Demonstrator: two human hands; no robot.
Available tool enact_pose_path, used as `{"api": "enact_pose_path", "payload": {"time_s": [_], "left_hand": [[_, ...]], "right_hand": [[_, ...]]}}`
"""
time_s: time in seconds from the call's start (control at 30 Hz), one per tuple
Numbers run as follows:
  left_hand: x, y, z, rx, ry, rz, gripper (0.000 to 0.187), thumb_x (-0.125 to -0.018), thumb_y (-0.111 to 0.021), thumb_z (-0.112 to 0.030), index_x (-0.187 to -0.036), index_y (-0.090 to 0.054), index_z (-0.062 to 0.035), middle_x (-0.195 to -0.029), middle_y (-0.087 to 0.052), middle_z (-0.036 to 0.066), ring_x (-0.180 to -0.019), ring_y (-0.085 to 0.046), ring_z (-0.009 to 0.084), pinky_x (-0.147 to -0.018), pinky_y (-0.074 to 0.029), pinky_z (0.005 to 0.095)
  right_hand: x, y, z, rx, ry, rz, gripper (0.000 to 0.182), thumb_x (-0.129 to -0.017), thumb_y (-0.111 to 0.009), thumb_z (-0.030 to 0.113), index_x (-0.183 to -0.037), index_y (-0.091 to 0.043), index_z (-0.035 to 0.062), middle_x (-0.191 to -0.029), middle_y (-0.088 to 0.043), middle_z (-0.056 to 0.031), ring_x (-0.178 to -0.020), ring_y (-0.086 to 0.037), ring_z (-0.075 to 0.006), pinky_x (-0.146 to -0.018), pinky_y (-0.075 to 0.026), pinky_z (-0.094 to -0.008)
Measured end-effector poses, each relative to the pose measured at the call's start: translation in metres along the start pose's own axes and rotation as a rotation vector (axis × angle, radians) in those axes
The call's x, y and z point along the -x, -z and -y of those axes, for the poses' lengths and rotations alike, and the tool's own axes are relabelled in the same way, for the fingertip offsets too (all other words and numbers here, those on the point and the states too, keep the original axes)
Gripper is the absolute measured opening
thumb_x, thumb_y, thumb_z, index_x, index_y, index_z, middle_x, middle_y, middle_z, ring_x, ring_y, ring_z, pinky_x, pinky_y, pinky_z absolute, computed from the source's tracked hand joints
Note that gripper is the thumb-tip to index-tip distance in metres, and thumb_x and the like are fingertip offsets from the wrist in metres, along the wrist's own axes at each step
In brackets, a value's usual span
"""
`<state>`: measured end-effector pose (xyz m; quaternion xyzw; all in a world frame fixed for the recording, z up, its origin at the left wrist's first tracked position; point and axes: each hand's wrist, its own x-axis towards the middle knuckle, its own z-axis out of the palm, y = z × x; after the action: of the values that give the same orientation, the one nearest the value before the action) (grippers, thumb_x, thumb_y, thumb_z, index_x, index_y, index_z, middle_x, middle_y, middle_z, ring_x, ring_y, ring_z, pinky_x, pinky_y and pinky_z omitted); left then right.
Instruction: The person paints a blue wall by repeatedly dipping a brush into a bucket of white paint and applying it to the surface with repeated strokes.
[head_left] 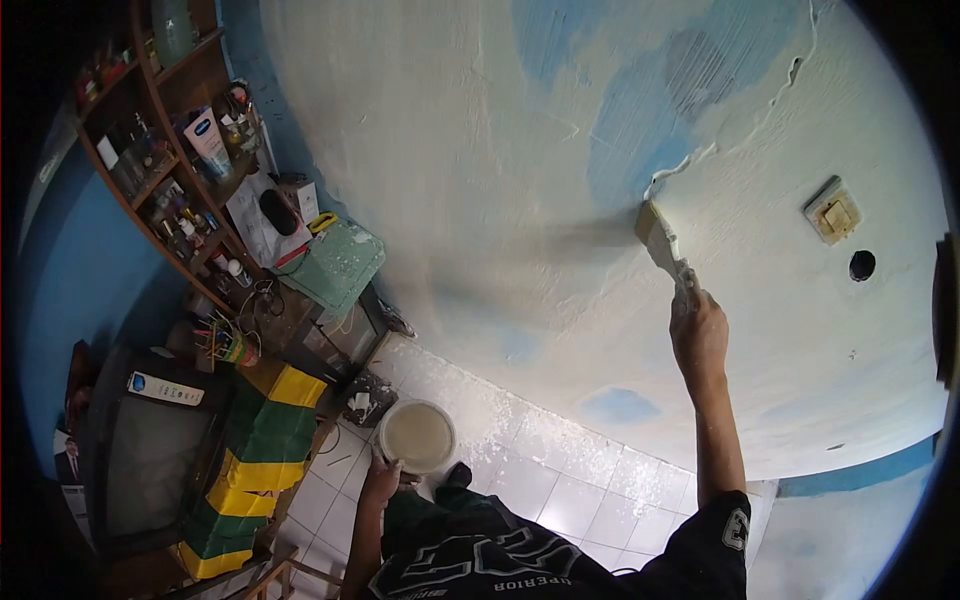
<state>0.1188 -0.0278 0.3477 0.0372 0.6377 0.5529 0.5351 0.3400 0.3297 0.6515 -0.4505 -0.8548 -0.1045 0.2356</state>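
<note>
Two hands counted, one bucket, one brush. Nearest, low in view: left hand (381, 482) closed on the rim of the bucket (417, 436), round, pale, filled with off-white paint, held above the white tiled floor (560, 480); fingers mostly hidden behind the rim. Farther up, at arm's length: right hand (698, 330) clamped around the handle of the brush (662, 243), paint-caked and whitish, bristles pressed flat to the wall (450, 160) just below a jagged crack (740, 120); handle almost wholly buried in the fist. Wall mostly fresh off-white, with several blue patches left bare. One switch plate (832, 211) and one dark hole (862, 265) right of the brush, well apart from it. To the left, one television (150, 450), one green-and-yellow stack (260, 450), one shelf unit (170, 150) crowded with bottles too small and blurred to count. Edges of view lost to the dark lens rim.
</note>
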Motion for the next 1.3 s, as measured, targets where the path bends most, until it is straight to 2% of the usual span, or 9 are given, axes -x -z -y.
{"api": "enact_pose_path", "payload": {"time_s": [0.37, 0.5, 0.63, 0.8, 0.93, 1.03, 1.07, 1.17, 1.3], "left_hand": [[-0.012, 0.011, 0.015, -0.083, 0.008, 0.073, 0.053, -0.09, -0.032, -0.004, -0.13, 0.0, -0.0166, -0.099, -0.054, 0.024, -0.065, -0.064, 0.0267, -0.051, -0.056, 0.0334], [-0.011, 0.0, 0.003, -0.036, 0.024, 0.057, 0.049, -0.087, -0.037, -0.001, -0.126, -0.008, -0.0128, -0.102, -0.051, 0.022, -0.064, -0.064, 0.0255, -0.049, -0.055, 0.0327], [-0.007, -0.002, 0.005, -0.043, 0.003, 0.069, 0.049, -0.088, -0.035, -0.002, -0.126, -0.007, -0.0121, -0.101, -0.052, 0.023, -0.065, -0.064, 0.0255, -0.049, -0.055, 0.0325], [0.002, 0.006, 0.011, -0.05, -0.005, 0.071, 0.048, -0.089, -0.035, -0.003, -0.126, -0.007, -0.0115, -0.102, -0.052, 0.022, -0.065, -0.064, 0.0256, -0.05, -0.055, 0.0327], [0.016, 0.008, 0.013, 0.003, 0.006, 0.049, 0.046, -0.088, -0.036, -0.003, -0.125, -0.01, -0.0111, -0.102, -0.052, 0.022, -0.064, -0.064, 0.0261, -0.05, -0.055, 0.0327], [0.016, 0.01, 0.017, -0.033, 0.009, 0.015, 0.044, -0.088, -0.037, -0.003, -0.124, -0.013, -0.0109, -0.1, -0.052, 0.021, -0.064, -0.064, 0.0264, -0.05, -0.056, 0.0335], [0.017, 0.011, 0.02, -0.03, 0.014, 0.014, 0.043, -0.088, -0.036, -0.003, -0.123, -0.012, -0.0111, -0.1, -0.052, 0.022, -0.064, -0.064, 0.0264, -0.05, -0.056, 0.0337], [0.012, 0.009, 0.019, -0.04, 0.024, 0.034, 0.043, -0.089, -0.036, -0.003, -0.123, -0.011, -0.0115, -0.1, -0.052, 0.022, -0.064, -0.064, 0.0264, -0.051, -0.056, 0.0342], [0.011, 0.01, 0.014, -0.054, 0.057, 0.06, 0.045, -0.089, -0.034, -0.003, -0.124, -0.007, -0.0124, -0.101, -0.051, 0.024, -0.066, -0.064, 0.0264, -0.053, -0.056, 0.034]], "right_hand": [[-0.029, 0.038, 0.007, 0.008, 0.249, -0.189, 0.021, -0.086, -0.05, 0.011, -0.105, -0.055, 0.0048, -0.065, -0.055, -0.0158, -0.051, -0.057, -0.0285, -0.044, -0.045, -0.0362], [-0.027, 0.028, 0.012, 0.33, 0.21, 0.064, 0.023, -0.086, -0.046, 0.01, -0.108, -0.052, 0.0078, -0.065, -0.055, -0.0159, -0.052, -0.059, -0.0278, -0.044, -0.048, -0.0361], [-0.024, 0.028, 0.017, 0.343, 0.3, 0.126, 0.024, -0.085, -0.045, 0.007, -0.108, -0.051, 0.0083, -0.064, -0.055, -0.0166, -0.054, -0.06, -0.0289, -0.045, -0.049, -0.0363], [-0.033, 0.053, 0.023, 0.314, 0.304, 0.154, 0.021, -0.084, -0.047, 0.005, -0.102, -0.055, -0.002, -0.059, -0.058, -0.0162, -0.052, -0.06, -0.0266, -0.045, -0.049, -0.0341], [-0.049, 0.067, 0.036, 0.335, 0.325, -0.013, 0.022, -0.085, -0.047, 0.005, -0.105, -0.055, -0.0032, -0.059, -0.058, -0.015, -0.047, -0.058, -0.0209, -0.042, -0.047, -0.0309], [-0.049, 0.053, 0.032, 0.367, 0.328, 0.045, 0.022, -0.086, -0.045, 0.005, -0.104, -0.055, -0.0029, -0.058, -0.057, -0.0149, -0.047, -0.058, -0.0214, -0.042, -0.047, -0.0314], [-0.042, 0.045, 0.033, 0.362, 0.33, 0.051, 0.01, -0.081, -0.047, 0.003, -0.088, -0.053, -0.0002, -0.06, -0.057, -0.0159, -0.055, -0.061, -0.027, -0.046, -0.05, -0.0346], [-0.028, 0.019, 0.028, 0.395, 0.383, 0.1, 0.017, -0.085, -0.044, 0.003, -0.099, -0.051, -0.0015, -0.057, -0.055, -0.0148, -0.048, -0.058, -0.0253, -0.043, -0.048, -0.0334], [-0.027, 0.011, 0.027, 0.365, 0.446, 0.069, 0.015, -0.083, -0.045, 0.003, -0.095, -0.053, -0.0009, -0.058, -0.056, -0.0146, -0.049, -0.059, -0.0253, -0.043, -0.049, -0.0324]]}}
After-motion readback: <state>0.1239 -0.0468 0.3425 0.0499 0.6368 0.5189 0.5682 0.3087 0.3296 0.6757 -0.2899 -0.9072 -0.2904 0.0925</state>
